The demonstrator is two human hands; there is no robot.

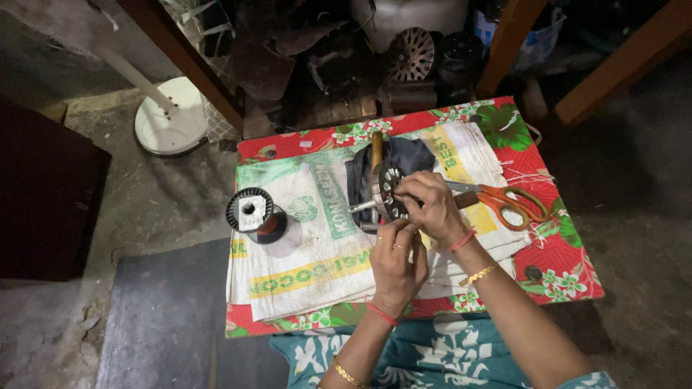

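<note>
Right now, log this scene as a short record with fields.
Surface: low table with red floral cover, white woven sacks on top
Left hand: fingertips at the round slotted metal core
Right hand: gripping the same core from above
Beside hands: orange-handled scissors
On the sacks: wire spool
Floor: white fan base

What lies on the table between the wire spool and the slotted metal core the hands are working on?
In the head view, only the white printed sack spread over the table lies between the wire spool and the slotted metal core; nothing else sits there.
</note>
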